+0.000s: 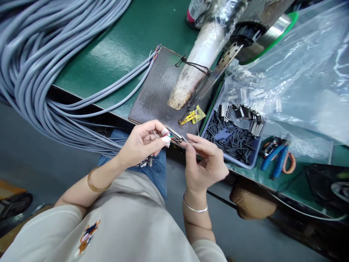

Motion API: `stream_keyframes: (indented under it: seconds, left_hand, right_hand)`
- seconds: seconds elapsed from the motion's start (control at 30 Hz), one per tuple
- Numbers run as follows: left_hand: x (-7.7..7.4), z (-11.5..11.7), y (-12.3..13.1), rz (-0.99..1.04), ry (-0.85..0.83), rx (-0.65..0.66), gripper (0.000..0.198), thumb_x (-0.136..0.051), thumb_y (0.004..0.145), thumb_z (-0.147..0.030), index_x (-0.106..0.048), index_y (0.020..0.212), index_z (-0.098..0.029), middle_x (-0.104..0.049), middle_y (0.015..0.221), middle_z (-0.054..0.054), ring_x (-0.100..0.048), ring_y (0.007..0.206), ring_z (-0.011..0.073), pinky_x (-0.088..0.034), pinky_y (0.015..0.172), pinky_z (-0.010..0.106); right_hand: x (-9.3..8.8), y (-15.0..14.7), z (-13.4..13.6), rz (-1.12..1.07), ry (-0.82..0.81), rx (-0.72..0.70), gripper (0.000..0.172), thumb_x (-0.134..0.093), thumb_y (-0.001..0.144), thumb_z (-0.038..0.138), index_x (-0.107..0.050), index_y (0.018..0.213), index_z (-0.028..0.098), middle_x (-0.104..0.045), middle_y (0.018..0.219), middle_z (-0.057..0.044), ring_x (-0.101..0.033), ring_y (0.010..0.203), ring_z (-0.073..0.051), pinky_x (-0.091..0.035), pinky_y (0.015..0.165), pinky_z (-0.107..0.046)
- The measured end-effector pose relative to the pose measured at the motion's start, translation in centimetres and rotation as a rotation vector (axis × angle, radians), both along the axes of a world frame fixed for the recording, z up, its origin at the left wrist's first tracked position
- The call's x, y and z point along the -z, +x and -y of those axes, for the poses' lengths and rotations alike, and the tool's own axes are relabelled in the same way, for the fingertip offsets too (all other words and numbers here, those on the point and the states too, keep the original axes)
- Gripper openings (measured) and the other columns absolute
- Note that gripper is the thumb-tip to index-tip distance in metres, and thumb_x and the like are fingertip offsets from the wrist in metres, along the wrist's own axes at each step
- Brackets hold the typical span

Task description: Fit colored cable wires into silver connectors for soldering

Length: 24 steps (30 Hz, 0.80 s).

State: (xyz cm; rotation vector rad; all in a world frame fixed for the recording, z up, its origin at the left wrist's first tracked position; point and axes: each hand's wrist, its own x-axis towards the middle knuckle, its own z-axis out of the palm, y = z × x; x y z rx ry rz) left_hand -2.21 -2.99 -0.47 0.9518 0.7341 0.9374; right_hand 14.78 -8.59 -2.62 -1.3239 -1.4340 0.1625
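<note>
Above my lap, my left hand (145, 142) is closed in a pinch on thin coloured wires (172, 137), with red, green and orange strands showing. Right against its fingertips is a multi-pin connector (175, 134) with a metal edge and a row of contacts. My right hand (205, 160) pinches a thin silvery solder wire (186, 140) between thumb and fingers, its end close to the connector's right end. Just beyond, a soldering iron (203, 78) is fixed with its tip pointing down, beside a yellow piece (188, 117) on the dark plate (152, 91).
Grey cables (54, 54) heap over the left of the green bench (131, 36). At right stands a bin (255, 162) of black sleeves and connectors, partly under clear plastic bags (308, 80). Pliers (278, 156) lie beside it; a green-rimmed spool (272, 36) is behind.
</note>
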Motion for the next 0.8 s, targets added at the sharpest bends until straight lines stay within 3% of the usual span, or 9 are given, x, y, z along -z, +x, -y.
stream_keyframes:
  seconds: [0.13,0.27,0.5,0.8]
  left_hand:
    - [0.1,0.6,0.5,-0.077,0.047,-0.042,0.025,-0.082,0.078,-0.028,-0.060,0.082,-0.016,-0.062,0.067,-0.003,-0.052,0.047,0.0037,-0.046,0.045,0.015]
    - [0.8,1.1,1.6,-0.180,0.086,-0.186,0.018,-0.076,0.082,-0.026,-0.062,0.080,-0.015,-0.061,0.068,-0.002,-0.054,0.049,0.0045,-0.048,0.046,0.015]
    - [1.0,0.0,3.2,-0.220,0.164,-0.405,0.018,-0.075,0.073,-0.020,-0.058,0.072,-0.016,-0.063,0.072,-0.002,-0.050,0.049,0.0022,-0.042,0.044,0.013]
    - [1.1,-0.6,3.7,-0.265,0.231,-0.471,0.016,-0.073,0.078,-0.021,-0.058,0.075,-0.017,-0.059,0.068,-0.004,-0.044,0.048,0.0022,-0.035,0.041,0.013]
  right_hand:
    - [0.1,-0.3,-0.7,-0.096,-0.104,-0.098,0.014,-0.073,0.087,0.011,-0.067,0.090,0.022,-0.078,0.097,-0.001,-0.077,0.090,-0.015,-0.064,0.071,-0.026]
    - [0.5,-0.6,-1.2,0.032,-0.011,-0.062,0.017,-0.073,0.087,0.009,-0.068,0.095,0.023,-0.079,0.098,-0.001,-0.078,0.090,-0.016,-0.066,0.076,-0.030]
    - [0.6,-0.6,-1.9,0.146,0.050,-0.081,0.018,-0.070,0.087,0.009,-0.062,0.095,0.023,-0.080,0.111,-0.004,-0.078,0.095,-0.017,-0.066,0.081,-0.030]
    - [0.6,-0.6,-2.8,0.070,0.068,-0.091,0.021,-0.070,0.086,0.008,-0.060,0.097,0.024,-0.079,0.112,-0.005,-0.078,0.095,-0.018,-0.067,0.078,-0.030]
